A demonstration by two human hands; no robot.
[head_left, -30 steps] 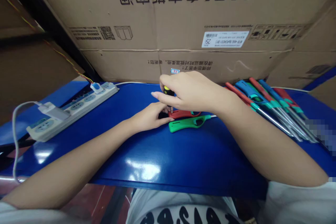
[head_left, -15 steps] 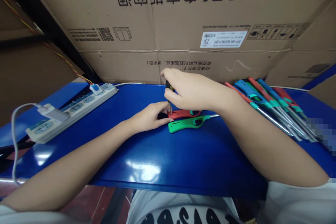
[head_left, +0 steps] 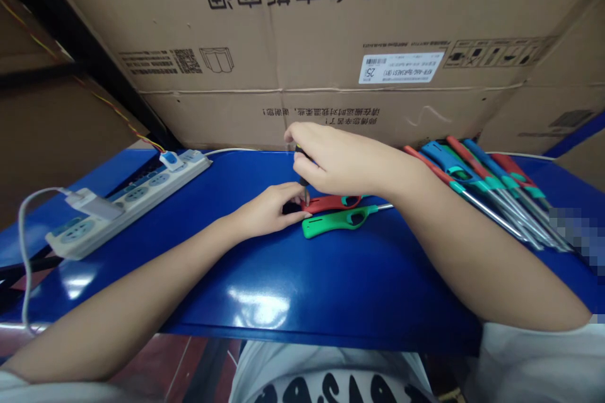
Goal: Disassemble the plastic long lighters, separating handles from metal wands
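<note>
Pinched at its left end by my left hand (head_left: 271, 209), a red long-nosed lighter (head_left: 333, 203) lies flat on the blue table (head_left: 227, 264). My right hand (head_left: 326, 157) is closed around the dark handle of a screwdriver (head_left: 303, 182), held upright. The screwdriver's thin shaft points down at the red lighter's left end, close to my left fingertips; the very tip is hard to make out. Just in front lies a green long-nosed lighter (head_left: 331, 223), its metal tube running right under my right forearm. My left thumb reaches close to its end.
Several red, blue and green lighters (head_left: 491, 182) with metal tubes lie in a pile at right. A white power strip (head_left: 132, 201) with plugs and cables sits at left. A large cardboard box (head_left: 246, 63) stands along the table's back edge.
The view has shifted very slightly. My right hand and the screwdriver have moved a little to the left; my left hand and the lighters stay in place.
</note>
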